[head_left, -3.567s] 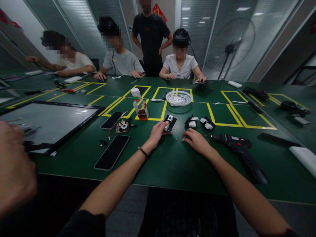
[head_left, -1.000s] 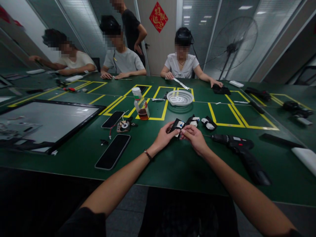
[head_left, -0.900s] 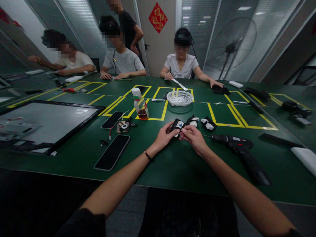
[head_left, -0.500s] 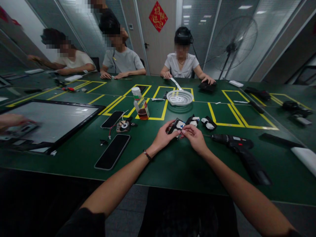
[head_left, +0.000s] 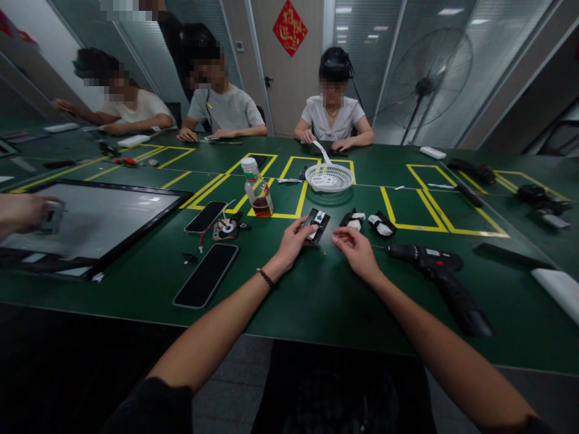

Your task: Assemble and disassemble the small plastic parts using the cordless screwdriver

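My left hand point(head_left: 293, 244) grips a small flat black part point(head_left: 318, 226) with a white strip and a blue spot on its upper face, the thumb lying across it. Just to its right, apart from the part, my right hand point(head_left: 355, 248) is closed with thumb and fingertips together; whatever may be between them is too small to make out. A tiny object point(head_left: 324, 253) shows on the table below the black part. Beyond my right hand lie two black-and-white bundles point(head_left: 354, 219) point(head_left: 381, 226). A black power drill point(head_left: 427, 258) rests on its side to the right, bit toward my right hand.
To the left are two phones point(head_left: 207, 276) point(head_left: 205, 217), a small wired component point(head_left: 226, 228) and a bottle of dark liquid point(head_left: 257, 188). A white basket point(head_left: 329, 178) stands ahead. Someone's hand point(head_left: 22, 214) moves over a framed panel point(head_left: 122, 211). People sit across the table.
My right hand has come away from the black part, which my left hand now holds tilted with its top showing. The person opposite has drawn one hand and a dark object inward.
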`<state>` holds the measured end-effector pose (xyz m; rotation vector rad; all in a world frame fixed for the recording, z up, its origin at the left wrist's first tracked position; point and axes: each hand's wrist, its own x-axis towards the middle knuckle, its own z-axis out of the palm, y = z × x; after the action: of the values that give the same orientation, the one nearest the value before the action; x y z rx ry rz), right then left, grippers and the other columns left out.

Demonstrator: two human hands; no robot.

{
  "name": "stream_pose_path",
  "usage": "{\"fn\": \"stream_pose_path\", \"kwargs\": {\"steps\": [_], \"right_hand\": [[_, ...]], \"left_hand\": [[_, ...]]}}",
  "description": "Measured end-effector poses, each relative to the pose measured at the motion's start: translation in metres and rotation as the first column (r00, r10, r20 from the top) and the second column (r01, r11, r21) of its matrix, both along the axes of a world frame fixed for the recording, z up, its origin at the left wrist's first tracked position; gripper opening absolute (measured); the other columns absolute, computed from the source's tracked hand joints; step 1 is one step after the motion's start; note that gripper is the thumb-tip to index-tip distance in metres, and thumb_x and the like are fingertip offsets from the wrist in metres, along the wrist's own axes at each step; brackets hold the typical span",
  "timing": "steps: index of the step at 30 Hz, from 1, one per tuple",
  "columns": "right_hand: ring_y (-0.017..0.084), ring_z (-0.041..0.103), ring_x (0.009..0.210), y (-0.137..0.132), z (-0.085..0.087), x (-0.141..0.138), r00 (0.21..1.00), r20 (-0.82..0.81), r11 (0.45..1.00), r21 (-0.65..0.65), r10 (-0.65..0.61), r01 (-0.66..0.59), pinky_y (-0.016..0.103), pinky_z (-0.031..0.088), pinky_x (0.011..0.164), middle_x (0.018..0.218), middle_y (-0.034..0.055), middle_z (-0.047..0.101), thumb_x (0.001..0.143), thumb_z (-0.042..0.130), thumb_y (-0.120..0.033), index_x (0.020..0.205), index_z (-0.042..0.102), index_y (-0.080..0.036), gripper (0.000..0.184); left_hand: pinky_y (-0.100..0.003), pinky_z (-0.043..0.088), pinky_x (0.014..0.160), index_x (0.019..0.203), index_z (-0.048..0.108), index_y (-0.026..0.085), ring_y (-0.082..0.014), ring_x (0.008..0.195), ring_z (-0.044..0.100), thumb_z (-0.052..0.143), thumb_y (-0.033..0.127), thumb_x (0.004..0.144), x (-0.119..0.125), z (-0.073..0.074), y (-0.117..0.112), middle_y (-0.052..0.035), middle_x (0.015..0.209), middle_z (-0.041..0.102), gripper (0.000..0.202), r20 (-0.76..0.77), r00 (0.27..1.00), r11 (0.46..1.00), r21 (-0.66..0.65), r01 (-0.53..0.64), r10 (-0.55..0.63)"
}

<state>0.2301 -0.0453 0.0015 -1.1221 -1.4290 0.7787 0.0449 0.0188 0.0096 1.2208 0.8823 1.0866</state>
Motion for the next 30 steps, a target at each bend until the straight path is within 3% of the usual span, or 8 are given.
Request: {"fn": "stream_pose_path", "kwargs": {"steps": [4,8,12,17,21,25,30], "right_hand": [[0.021,0.060,0.090,0.000,-0.009,0.000,0.902,0.428,0.991,0.085,0.061,-0.107,0.039,0.049,0.085,0.103,0.0071,0.062,0.089,0.067,-0.032,0.109,0.068,-0.022,0.022],[0.022,0.058,0.097,0.002,-0.014,-0.002,0.821,0.569,0.982,0.121,0.051,-0.145,0.039,0.047,0.090,0.100,0.0070,0.060,0.091,0.062,-0.023,0.099,0.070,-0.022,0.011],[0.022,0.058,0.094,0.002,-0.011,0.000,0.798,0.601,0.982,0.131,0.032,-0.137,0.036,0.046,0.085,0.096,0.0066,0.062,0.091,0.059,-0.016,0.091,0.067,-0.021,0.010],[0.021,0.064,0.084,-0.003,0.004,0.004,0.898,0.439,0.993,0.116,-0.019,-0.036,0.034,0.048,0.079,0.090,0.0041,0.069,0.096,0.052,-0.023,0.099,0.066,-0.023,0.014],[0.023,0.066,0.093,-0.010,0.020,0.006,0.945,0.319,0.981,0.192,-0.072,0.010,0.038,0.049,0.086,0.101,0.0055,0.071,0.098,0.051,-0.028,0.110,0.068,-0.025,0.022],[0.026,0.060,0.100,-0.014,0.026,0.006,0.921,0.379,0.955,0.295,-0.095,-0.022,0.044,0.046,0.094,0.105,0.0064,0.068,0.098,0.050,-0.026,0.124,0.067,-0.030,0.031],[0.027,0.055,0.099,-0.013,0.023,0.008,0.830,0.547,0.932,0.347,-0.113,-0.102,0.046,0.046,0.092,0.104,0.0081,0.063,0.099,0.045,-0.020,0.141,0.053,-0.034,0.046]], "left_hand": [[-0.028,0.055,0.067,0.115,0.065,0.018,-0.0170,0.082,0.064,0.071,0.043,0.077,-0.002,-0.001,0.002,-0.0073,0.106,0.068,0.046,0.064,0.998,0.998,-0.065,-0.015,0.019],[-0.027,0.055,0.067,0.105,0.066,0.018,-0.0152,0.077,0.062,0.070,0.043,0.076,0.001,0.001,-0.002,-0.0038,0.095,0.066,0.038,0.110,0.993,0.996,-0.077,0.039,-0.030],[-0.028,0.055,0.067,0.097,0.064,0.018,-0.0157,0.079,0.061,0.069,0.042,0.077,0.002,0.002,-0.004,-0.0022,0.090,0.063,0.032,0.170,0.982,0.992,-0.087,0.093,-0.077],[-0.032,0.057,0.067,0.100,0.064,0.017,-0.0176,0.081,0.061,0.068,0.044,0.078,0.001,0.002,-0.005,-0.0037,0.092,0.064,0.034,0.146,0.985,0.989,-0.102,0.105,-0.090],[-0.032,0.059,0.066,0.102,0.065,0.016,-0.0188,0.082,0.062,0.067,0.046,0.078,0.002,0.002,-0.006,-0.0063,0.095,0.065,0.038,0.086,0.992,0.991,-0.083,0.101,-0.094],[-0.031,0.059,0.064,0.107,0.066,0.018,-0.0193,0.084,0.063,0.068,0.046,0.079,0.003,0.001,-0.007,-0.0070,0.098,0.065,0.040,0.027,0.994,0.993,-0.063,0.104,-0.103],[-0.032,0.060,0.063,0.100,0.066,0.016,-0.0202,0.083,0.063,0.066,0.050,0.081,0.005,-0.001,-0.010,-0.0071,0.091,0.063,0.038,0.034,0.991,0.989,-0.070,0.133,-0.131]]}}
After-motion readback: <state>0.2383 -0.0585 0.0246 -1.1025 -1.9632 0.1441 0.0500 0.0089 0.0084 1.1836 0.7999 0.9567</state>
